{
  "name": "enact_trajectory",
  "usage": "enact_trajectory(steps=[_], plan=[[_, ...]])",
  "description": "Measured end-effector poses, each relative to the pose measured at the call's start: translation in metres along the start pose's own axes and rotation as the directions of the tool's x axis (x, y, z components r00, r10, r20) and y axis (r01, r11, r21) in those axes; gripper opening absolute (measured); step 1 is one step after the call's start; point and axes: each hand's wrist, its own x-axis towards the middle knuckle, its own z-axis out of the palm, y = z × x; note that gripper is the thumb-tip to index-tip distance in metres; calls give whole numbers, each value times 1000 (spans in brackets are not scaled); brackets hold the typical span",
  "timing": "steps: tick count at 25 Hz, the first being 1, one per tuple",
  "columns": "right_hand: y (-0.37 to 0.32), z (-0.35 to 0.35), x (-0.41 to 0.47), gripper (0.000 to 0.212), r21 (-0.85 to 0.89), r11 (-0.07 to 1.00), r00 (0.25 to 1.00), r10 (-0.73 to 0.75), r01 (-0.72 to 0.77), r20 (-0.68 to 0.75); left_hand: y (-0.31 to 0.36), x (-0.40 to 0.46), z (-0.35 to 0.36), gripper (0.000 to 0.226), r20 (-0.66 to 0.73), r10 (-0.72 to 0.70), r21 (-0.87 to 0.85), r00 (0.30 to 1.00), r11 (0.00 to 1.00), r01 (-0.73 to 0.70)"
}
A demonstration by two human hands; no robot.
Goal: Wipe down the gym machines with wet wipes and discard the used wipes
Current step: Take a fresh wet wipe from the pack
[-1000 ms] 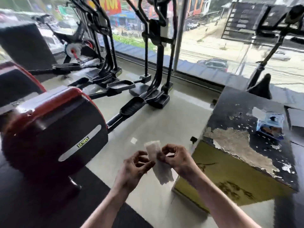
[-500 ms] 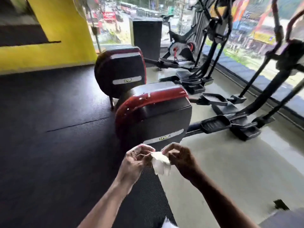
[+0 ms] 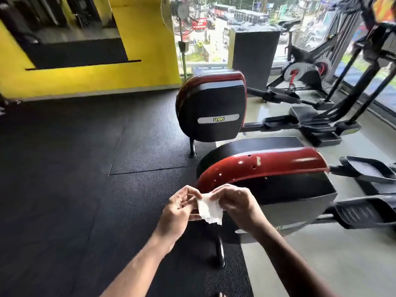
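Gym floor swung round, red-topped machine (image 3: 265,181) now close ahead; wet wipe (image 3: 209,209) pinched in left hand (image 3: 182,207) and right hand (image 3: 234,201) grip, ready for wiping.

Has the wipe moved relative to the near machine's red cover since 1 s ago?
Yes. The wipe, held by both hands, sat right of the red cover earlier; now it is in front of its left end.

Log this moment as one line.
left hand: pinching wipe | right hand: pinching wipe | nearest elliptical: untouched
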Motion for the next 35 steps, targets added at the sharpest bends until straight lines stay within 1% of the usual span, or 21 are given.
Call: enact_trajectory(steps=[2, 3, 6, 7, 9, 11, 12, 14, 16, 19, 21, 23, 24, 26, 27, 28, 30, 31, 33, 34, 35], plan=[[-4, 6, 51, 29, -3, 1000, 999, -28, 28, 37, 6, 32, -22, 19, -46, 1, -7, 999, 1000, -2], [-4, 13, 79, 23, 0, 1000, 997, -27, 27, 66, 8, 50, -36, 14, -75, 14, -27, 997, 1000, -16], [11, 45, 158, 5, 43, 999, 991, 11, -17, 130, 8, 109, -86, 14, -155, 59, -3, 986, 998, -61], [16, 60, 184, 5, 90, 995, 988, 36, -49, 148, 4, 130, -106, 13, -165, 69, -7, 984, 997, -71], [24, 87, 233, 17, 191, 975, 981, 81, -116, 179, -1, 171, -145, 28, -163, 59, -18, 985, 998, -62], [22, 111, 284, 27, 237, 961, 978, 104, -145, 179, 3, 214, -183, 41, -149, 41, -50, 988, 998, -49], [18, 121, 310, 31, 246, 955, 975, 124, -167, 182, 8, 235, -204, 44, -142, 22, -79, 990, 996, -33], [8, 139, 360, 37, 216, 963, 978, 124, -160, 171, 26, 272, -241, 39, -93, -20, -121, 995, 993, 9], [5, 155, 405, 41, 180, 973, 985, 119, -141, 128, 42, 310, -274, 32, -9, -56, -103, 998, 993, 55], [12, 169, 461, 34, 185, 974, 991, 125, -131, 43, 60, 367, -308, 27, 31, -61, -18, 998, 998, 62], [22, 173, 502, 33, 203, 968, 989, 140, -148, 54, 65, 415, -322, 19, 39, -62, 0, 997, 998, 62], [34, 175, 548, 39, 223, 952, 975, 192, -212, 111, 66, 467, -333, 13, 68, -53, 14, 996, 999, 52], [42, 174, 574, 37, 230, 945, 971, 208, -230, 116, 66, 496, -339, 10, 84, -48, 27, 995, 999, 46], [57, 172, 625, 27, 223, 953, 979, 200, -206, 49, 69, 557, -352, 5, 117, -58, 47, 991, 998, 53], [61, 171, 649, 20, 224, 958, 983, 180, -180, 21, 72, 586, -358, 6, 146, -65, 55, 987, 997, 58], [65, 170, 677, 17, 241, 955, 984, 178, -172, -6, 74, 618, -366, 15, 173, -78, 82, 982, 995, 64], [70, 171, 731, 11, 297, 935, 974, 218, -193, -55, 85, 680, -382, 28, 216, -105, 153, 971, 986, 73], [73, 170, 759, 9, 309, 931, 970, 229, -194, -79, 94, 710, -390, 30, 239, -102, 156, 966, 986, 65], [84, 168, 819, 16, 321, 929, 967, 231, -186, -108, 111, 772, -404, 32, 275, -75, 137, 959, 990, 38], [90, 167, 847, 15, 301, 930, 960, 255, -211, -114, 116, 800, -410, 32, 263, -75, 138, 962, 990, 40], [92, 165, 871, 8, 271, 934, 956, 272, -234, -113, 122, 824, -414, 30, 252, -80, 119, 964, 992, 52]])
